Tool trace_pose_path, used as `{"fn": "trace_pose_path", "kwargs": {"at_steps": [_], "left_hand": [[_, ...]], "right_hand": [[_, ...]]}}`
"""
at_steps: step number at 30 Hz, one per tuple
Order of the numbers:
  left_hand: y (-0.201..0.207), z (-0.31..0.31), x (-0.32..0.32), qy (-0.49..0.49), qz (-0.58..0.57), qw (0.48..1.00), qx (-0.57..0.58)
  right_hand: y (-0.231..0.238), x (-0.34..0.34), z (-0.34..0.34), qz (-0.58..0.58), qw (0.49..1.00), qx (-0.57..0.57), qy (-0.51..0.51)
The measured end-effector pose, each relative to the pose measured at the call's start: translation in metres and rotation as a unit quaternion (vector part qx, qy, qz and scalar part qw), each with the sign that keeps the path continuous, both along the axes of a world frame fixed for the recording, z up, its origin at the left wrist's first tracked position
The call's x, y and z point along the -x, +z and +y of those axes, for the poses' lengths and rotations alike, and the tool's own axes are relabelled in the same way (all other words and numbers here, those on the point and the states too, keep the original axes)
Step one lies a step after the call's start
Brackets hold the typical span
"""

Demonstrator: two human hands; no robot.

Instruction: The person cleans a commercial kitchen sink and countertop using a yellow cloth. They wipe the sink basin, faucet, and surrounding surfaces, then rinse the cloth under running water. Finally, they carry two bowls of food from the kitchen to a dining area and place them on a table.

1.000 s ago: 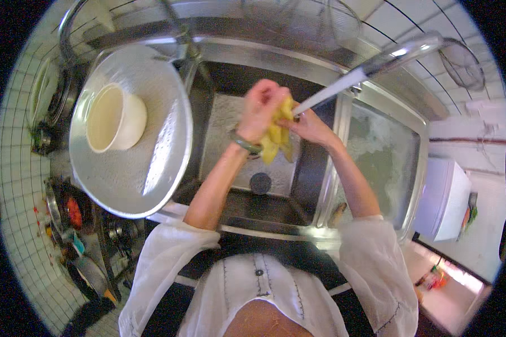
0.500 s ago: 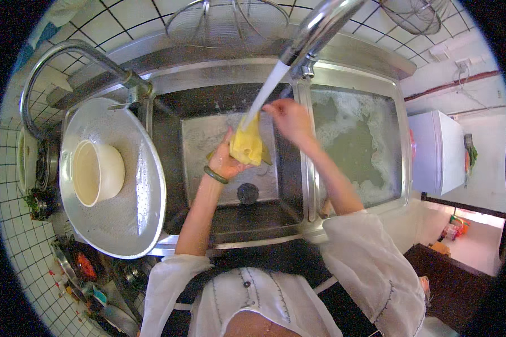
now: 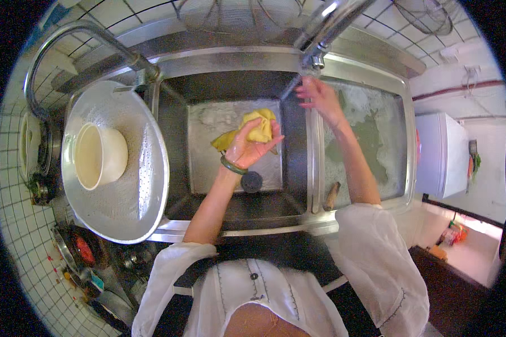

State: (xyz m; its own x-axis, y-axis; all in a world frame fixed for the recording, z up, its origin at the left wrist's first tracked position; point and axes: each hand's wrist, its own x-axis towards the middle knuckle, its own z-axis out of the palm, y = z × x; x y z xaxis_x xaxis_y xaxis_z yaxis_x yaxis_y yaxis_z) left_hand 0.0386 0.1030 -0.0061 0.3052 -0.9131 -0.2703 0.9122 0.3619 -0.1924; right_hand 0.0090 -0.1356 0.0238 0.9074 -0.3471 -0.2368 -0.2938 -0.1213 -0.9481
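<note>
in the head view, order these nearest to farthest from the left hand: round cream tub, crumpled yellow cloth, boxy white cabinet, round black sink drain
From the left hand:
1. Crumpled yellow cloth: in its grip.
2. Round black sink drain: below the hand in the picture.
3. Round cream tub: left.
4. Boxy white cabinet: far right.

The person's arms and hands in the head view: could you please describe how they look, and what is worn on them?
The left hand and right hand show no gloves. A rounded, dark green bangle circles the left wrist; none shows on the right. Loose, white, slightly sheer sleeves end near the elbows, leaving the forearms bare. Dark stitching marks the right sleeve.
</note>
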Motion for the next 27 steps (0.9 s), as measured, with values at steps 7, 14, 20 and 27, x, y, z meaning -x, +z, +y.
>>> {"fn": "trace_pose_path", "kwargs": {"at_steps": [7,14,20,27], "left_hand": [[0.039,-0.002,0.015,0.085,0.127,0.976,0.154],[-0.002,0.032,-0.004,-0.117,-0.17,0.974,-0.089],[-0.089,0.028,0.012,-0.173,-0.447,0.688,-0.545],[-0.149,0.104,0.001,-0.159,-0.617,0.331,-0.696]], "right_hand": [[-0.02,-0.005,0.113,-0.177,0.801,-0.558,0.123],[-0.029,-0.053,0.128,-0.076,0.935,-0.21,0.275],[-0.129,-0.058,0.18,0.074,0.933,0.259,0.239],[-0.209,-0.041,0.175,0.065,0.984,-0.01,0.164]]}}
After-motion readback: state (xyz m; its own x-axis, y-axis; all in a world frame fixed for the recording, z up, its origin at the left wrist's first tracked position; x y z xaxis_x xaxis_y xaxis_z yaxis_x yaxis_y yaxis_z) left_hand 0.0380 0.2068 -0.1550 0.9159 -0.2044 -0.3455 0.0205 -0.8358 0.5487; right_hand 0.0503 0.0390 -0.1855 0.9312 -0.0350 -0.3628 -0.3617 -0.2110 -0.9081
